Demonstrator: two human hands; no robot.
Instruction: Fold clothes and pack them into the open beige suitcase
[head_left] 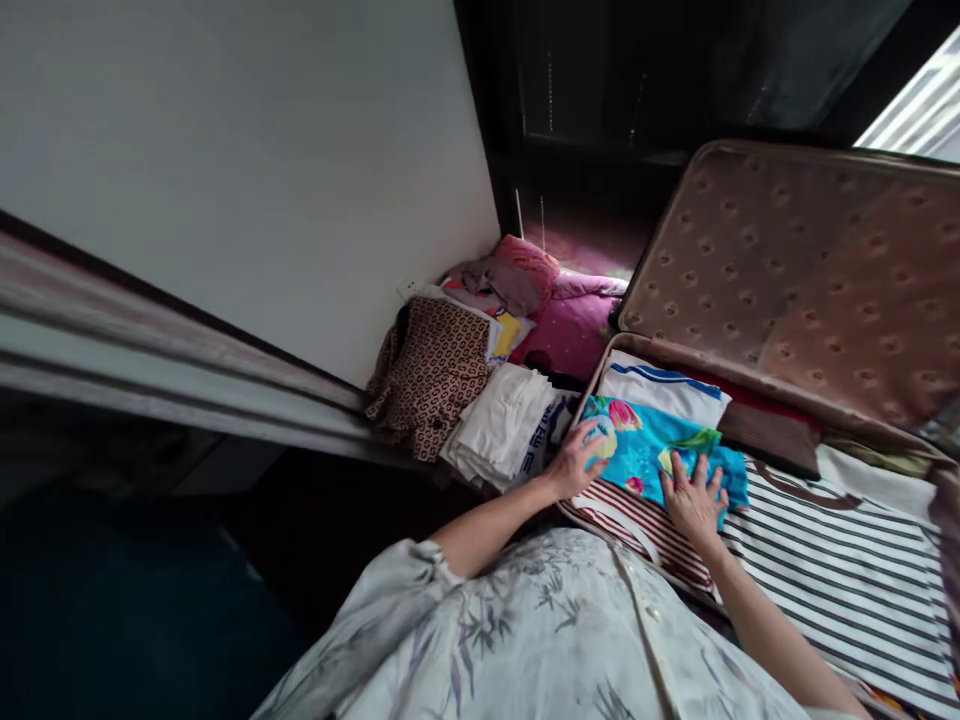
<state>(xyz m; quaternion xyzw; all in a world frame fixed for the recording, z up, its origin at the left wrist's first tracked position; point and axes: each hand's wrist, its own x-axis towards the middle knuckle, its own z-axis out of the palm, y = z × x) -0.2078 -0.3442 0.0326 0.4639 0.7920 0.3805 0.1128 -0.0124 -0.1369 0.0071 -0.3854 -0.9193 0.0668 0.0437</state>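
A folded turquoise cloth with pink and green flowers (645, 445) lies in the open suitcase (787, 270), on top of red-and-white striped fabric (622, 510). My left hand (579, 458) grips the cloth's left edge, fingers curled over it. My right hand (694, 497) lies flat on the cloth's near right part, fingers spread. A folded white garment with blue stripes (664, 388) sits just beyond the turquoise cloth. A black-and-white striped garment (847, 570) fills the suitcase to the right.
Left of the suitcase lie a stack of white folded cloth (506, 420), a brown patterned garment (431, 370) and a pink heap (525, 275). A white wall (247, 160) rises at the left. The suitcase lid stands raised behind.
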